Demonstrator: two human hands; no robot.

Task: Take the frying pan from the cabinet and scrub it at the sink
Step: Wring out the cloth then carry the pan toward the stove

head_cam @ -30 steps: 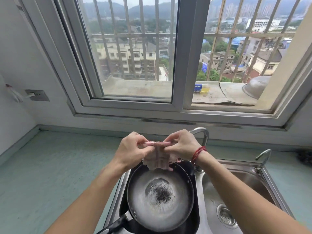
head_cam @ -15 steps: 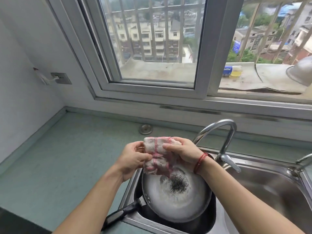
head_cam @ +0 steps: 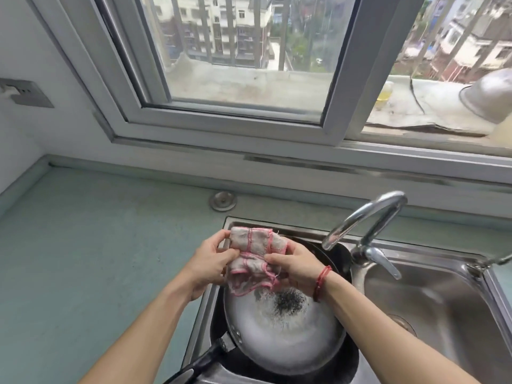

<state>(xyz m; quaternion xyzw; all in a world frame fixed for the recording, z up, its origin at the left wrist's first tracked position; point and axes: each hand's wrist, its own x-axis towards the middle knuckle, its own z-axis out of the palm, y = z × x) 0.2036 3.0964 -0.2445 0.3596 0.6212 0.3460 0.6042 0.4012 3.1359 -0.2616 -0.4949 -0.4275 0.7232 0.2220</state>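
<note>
Over the left basin of the sink, two hands are gripping one cloth, a grey rag with pink edging that is bunched and folded between them. The left hand is curling its fingers round the rag's left side, thumb pressing on top. The right hand, with one red string bracelet at the wrist, is pinching the right side between thumb and fingers. Loose corners of the cloth are hanging just above the one frying pan, which is sitting in that left basin, its inside looking whitish and wet with one black scorched patch near the middle. Its single dark handle is pointing toward the near left, over the sink's edge. One curved faucet is arching over the divider between the two basins; a second tap is showing partly at the right edge. One round metal cap is lying on the green surface behind the sink. Outside the window, one metal bowl is resting on the ledge.
</note>
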